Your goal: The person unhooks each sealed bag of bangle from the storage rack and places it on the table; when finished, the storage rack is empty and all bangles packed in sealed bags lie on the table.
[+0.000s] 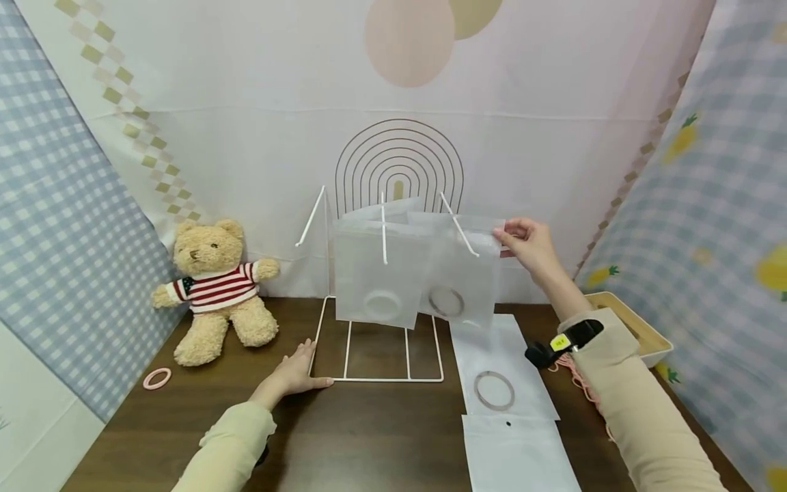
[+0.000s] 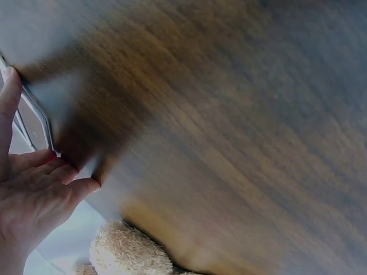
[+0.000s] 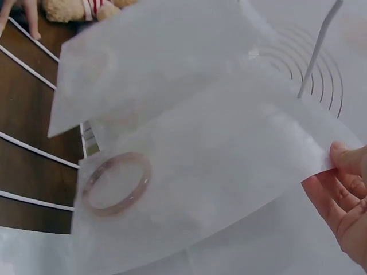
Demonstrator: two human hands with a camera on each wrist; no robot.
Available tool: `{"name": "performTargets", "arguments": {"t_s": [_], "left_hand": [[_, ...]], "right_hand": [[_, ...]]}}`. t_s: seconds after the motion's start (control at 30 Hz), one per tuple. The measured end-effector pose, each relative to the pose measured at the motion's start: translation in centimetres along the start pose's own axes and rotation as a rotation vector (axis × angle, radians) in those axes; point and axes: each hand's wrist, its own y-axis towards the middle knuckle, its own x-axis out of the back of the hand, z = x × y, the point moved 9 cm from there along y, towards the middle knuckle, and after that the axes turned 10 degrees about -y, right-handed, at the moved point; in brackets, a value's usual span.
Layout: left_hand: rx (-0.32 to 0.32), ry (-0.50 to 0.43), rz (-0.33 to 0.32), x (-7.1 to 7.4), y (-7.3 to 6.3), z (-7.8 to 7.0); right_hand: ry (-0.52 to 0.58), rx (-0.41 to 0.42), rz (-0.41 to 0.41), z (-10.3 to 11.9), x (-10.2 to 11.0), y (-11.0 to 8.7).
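A white wire rack [image 1: 376,380] with three hooks stands on the table. Frosted plastic bags hang from its middle and right hooks. One frosted bag [image 1: 470,273], on the right hook, has a bracelet-like ring [image 3: 117,183] inside, and my right hand [image 1: 530,246] pinches its upper right corner between thumb and fingers. The middle bag [image 1: 375,266] hangs to its left, also with a pale ring [image 1: 382,306] showing through. At the front left corner of the rack's base, my left hand [image 1: 299,369] rests with fingers extended, thumb at the front wire.
Right of the rack lie a flat bag with a ring [image 1: 494,391] and another flat bag [image 1: 516,451]. A cream tray [image 1: 652,342] and pink cords [image 1: 581,383] are by the right arm. On the left are a teddy bear [image 1: 218,294] and a pink ring [image 1: 157,378].
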Motion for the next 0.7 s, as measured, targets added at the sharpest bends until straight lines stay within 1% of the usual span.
{"name": "performTargets", "arguments": {"t_s": [0.07, 0.27, 0.37, 0.63, 0.7], "left_hand": [[0.001, 0.004, 0.002, 0.0, -0.1, 0.0], [0.009, 0.013, 0.009, -0.1, -0.3, 0.2], [0.004, 0.007, 0.008, 0.0, -0.4, 0.1], [-0.016, -0.002, 0.016, 0.2, -0.2, 0.0], [-0.020, -0.004, 0.019, 0.1, -0.1, -0.1]], "right_hand": [[-0.006, -0.008, 0.004, 0.3, 0.2, -0.7], [-0.043, -0.078, 0.020, 0.6, 0.9, -3.1], [-0.061, -0.082, 0.027, 1.1, 1.4, -4.2], [0.001, -0.069, 0.029, 2.1, 2.8, -6.9], [0.053, -0.083, 0.033, 2.2, 3.2, -7.6]]}}
